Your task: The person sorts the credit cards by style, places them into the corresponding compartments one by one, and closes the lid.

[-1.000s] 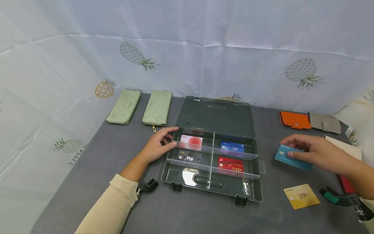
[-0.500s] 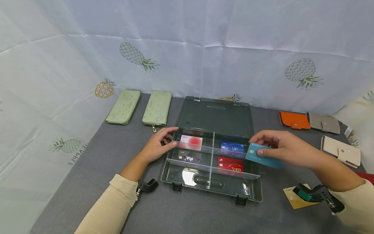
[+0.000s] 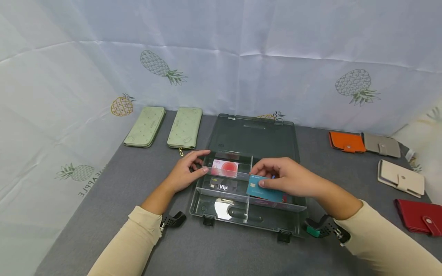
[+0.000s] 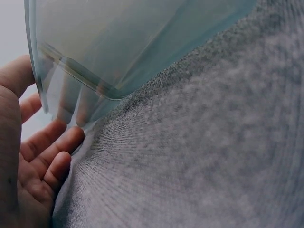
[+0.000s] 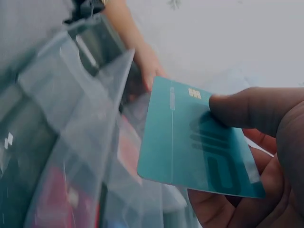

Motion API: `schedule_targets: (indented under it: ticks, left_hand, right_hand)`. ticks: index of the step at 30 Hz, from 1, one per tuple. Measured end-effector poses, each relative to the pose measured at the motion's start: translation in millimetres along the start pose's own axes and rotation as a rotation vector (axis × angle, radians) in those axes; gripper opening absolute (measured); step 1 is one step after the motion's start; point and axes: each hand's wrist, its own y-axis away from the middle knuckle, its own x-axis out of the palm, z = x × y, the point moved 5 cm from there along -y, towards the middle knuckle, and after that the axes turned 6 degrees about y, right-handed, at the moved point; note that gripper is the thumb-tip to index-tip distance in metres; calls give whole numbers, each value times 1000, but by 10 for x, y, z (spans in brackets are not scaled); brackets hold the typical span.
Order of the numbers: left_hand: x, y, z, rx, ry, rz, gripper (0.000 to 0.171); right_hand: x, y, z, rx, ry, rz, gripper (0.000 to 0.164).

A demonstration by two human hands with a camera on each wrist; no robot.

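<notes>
My right hand (image 3: 281, 174) pinches a teal bank card (image 3: 264, 188) between thumb and fingers, above the right half of a dark see-through compartment box (image 3: 255, 138). The card's chip and printing show in the right wrist view, where the card (image 5: 190, 137) tilts beside clear dividers (image 5: 111, 118). Beneath it, the blue and red cards are mostly hidden. In the left compartments lie a pink card (image 3: 225, 168) and a black Vip card (image 3: 223, 185). My left hand (image 3: 184, 172) rests at the box's left rim, fingers relaxed against the outer wall (image 4: 71, 95).
The box lid is folded back. Two pale green wallets (image 3: 145, 126) lie at the back left. An orange card holder (image 3: 347, 142), a grey one (image 3: 381, 145), a cream one (image 3: 401, 178) and a red one (image 3: 420, 216) lie on the right. A pineapple-print cloth (image 3: 286, 76) hangs behind.
My right hand has carried the teal card leftward from beside the box to over its right compartments. The gold card is now hidden by the right arm. My left hand stays put.
</notes>
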Motion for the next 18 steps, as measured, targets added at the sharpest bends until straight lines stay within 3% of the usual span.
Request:
schedule_targets:
  ticks: [10,18]
  left_hand:
    - [-6,-5,-6,-1,-8,-4,56]
    - [-3,-9,2,-5,-16,-3,57]
  right_hand:
    - [394,-333,202,-41,-82,13,24]
    - [628,-475,290,-84,131,-44,24]
